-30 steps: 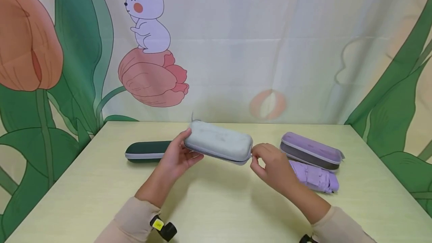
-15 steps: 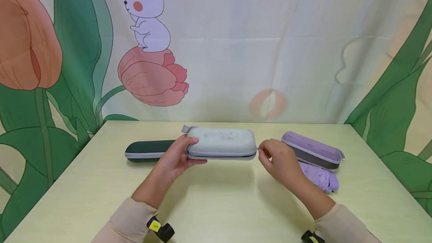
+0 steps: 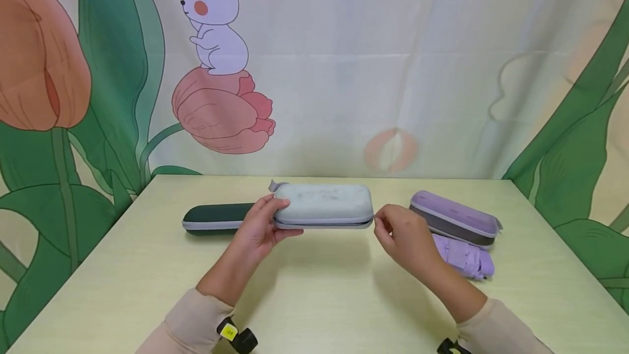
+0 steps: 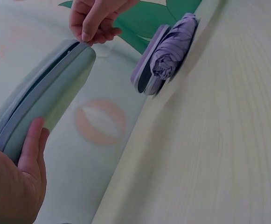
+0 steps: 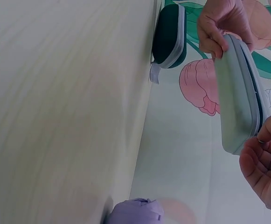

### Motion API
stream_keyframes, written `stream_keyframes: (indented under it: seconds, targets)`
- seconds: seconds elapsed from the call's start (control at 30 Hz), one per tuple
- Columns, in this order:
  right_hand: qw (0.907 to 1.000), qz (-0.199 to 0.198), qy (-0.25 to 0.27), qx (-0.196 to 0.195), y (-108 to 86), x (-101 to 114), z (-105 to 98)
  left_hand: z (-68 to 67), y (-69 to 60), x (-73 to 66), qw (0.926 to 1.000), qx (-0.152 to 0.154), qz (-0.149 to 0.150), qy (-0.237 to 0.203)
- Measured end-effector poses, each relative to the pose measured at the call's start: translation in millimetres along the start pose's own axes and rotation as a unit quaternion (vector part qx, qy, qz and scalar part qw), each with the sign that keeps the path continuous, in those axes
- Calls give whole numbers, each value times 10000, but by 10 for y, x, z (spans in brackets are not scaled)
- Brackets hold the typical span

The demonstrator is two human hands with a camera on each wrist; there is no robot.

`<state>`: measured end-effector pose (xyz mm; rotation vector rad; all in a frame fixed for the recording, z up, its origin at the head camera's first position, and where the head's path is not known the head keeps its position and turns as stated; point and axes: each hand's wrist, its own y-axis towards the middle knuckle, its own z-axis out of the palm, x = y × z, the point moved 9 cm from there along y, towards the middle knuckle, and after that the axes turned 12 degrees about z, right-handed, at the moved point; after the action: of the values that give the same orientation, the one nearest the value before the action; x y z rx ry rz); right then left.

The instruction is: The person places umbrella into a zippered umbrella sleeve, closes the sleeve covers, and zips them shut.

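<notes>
Above the table [image 3: 314, 299], with the left hand [image 3: 259, 225], grips the nine-o'clock end of a pale zip case [image 3: 326, 201], held level and slightly gaping along its near side. With the right hand [image 3: 407, 238], pinches the same case at its three-o'clock end. Has a dark green case [image 3: 213, 217] at nine o'clock, partly behind the left hand, a purple case [image 3: 454, 216] toward three and, just beside that, a lilac cloth roll [image 3: 467, 258] toward four.

Pale wood-grain table [image 3: 319, 305] before me; creased whitish cloth [image 3: 344, 81] behind it; printed there, a white rabbit [image 3: 223, 42] atop a pink flower [image 3: 221, 113]; orange tulip [image 3: 41, 59] at left; green leaves [image 3: 115, 31] both sides; soft shadows [image 3: 319, 255] across the table
</notes>
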<state>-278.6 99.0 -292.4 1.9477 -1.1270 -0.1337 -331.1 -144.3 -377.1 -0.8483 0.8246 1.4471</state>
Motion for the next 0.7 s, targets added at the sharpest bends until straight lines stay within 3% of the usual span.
stream_keyframes:
  seconds: [0.33, 0.5, 0.7]
  targets:
    - [9999, -142, -2, -17, -19, 123, 2, -31, 7, 43, 9987, -495, 128, 48]
    - [9995, -314, -24, 19, -43, 195, 27, 30, -17, 102, 9980, -581, 242, -103]
    - [9997, -224, 9, 27, -34, 174, 72, 137, -100, 182, 9955, -708, 423, -469]
